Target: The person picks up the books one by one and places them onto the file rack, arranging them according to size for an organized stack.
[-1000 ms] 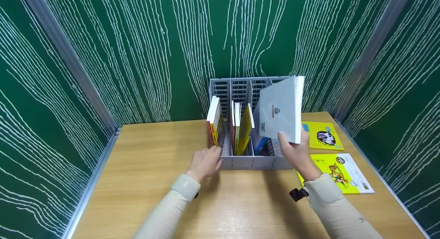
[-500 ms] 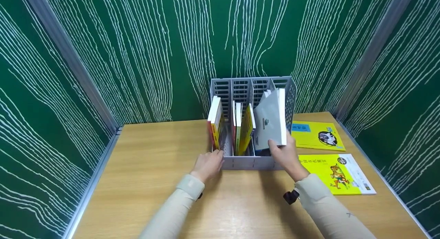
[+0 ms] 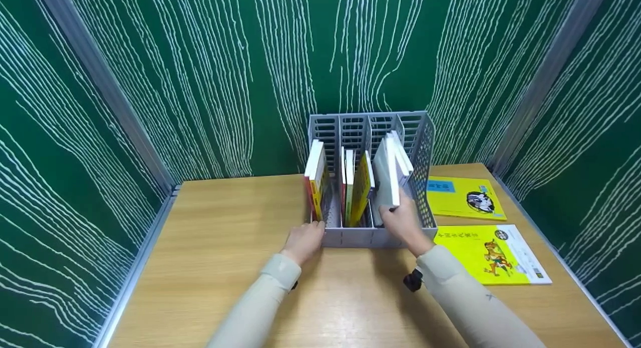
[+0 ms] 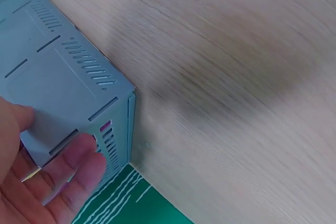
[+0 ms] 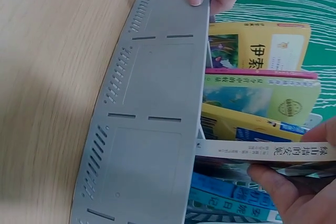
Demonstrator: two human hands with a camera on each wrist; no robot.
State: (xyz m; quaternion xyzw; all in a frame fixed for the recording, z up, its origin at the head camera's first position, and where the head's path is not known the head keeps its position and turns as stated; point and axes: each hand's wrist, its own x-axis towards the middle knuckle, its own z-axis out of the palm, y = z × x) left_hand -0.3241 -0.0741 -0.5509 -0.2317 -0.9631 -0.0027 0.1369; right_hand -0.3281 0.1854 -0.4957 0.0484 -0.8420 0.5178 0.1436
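A grey file rack (image 3: 358, 238) with upright slots stands on the table. At its front left corner my left hand (image 3: 303, 239) grips the front edge, thumb on the outer face. My right hand (image 3: 403, 223) pinches a white-backed book (image 3: 384, 175) by its spine side, partly down in the third slot from the left. The right wrist view shows its white spine (image 5: 262, 149) beside blue-spined books (image 5: 231, 195). Books with red and yellow spines (image 3: 315, 183) fill the first slot. Thin books (image 3: 349, 188) and a leaning yellow book (image 3: 361, 193) stand in the second.
Two yellow books lie flat right of the rack: one with a dog picture (image 3: 465, 198), the other with an animal drawing (image 3: 493, 253). Green panels (image 3: 215, 87) with white lines enclose the wooden table (image 3: 230, 213) at back and sides.
My right hand has brought the white-backed book left and down, from above the rack's right side into the third slot. My left hand has stayed at the rack's front left corner.
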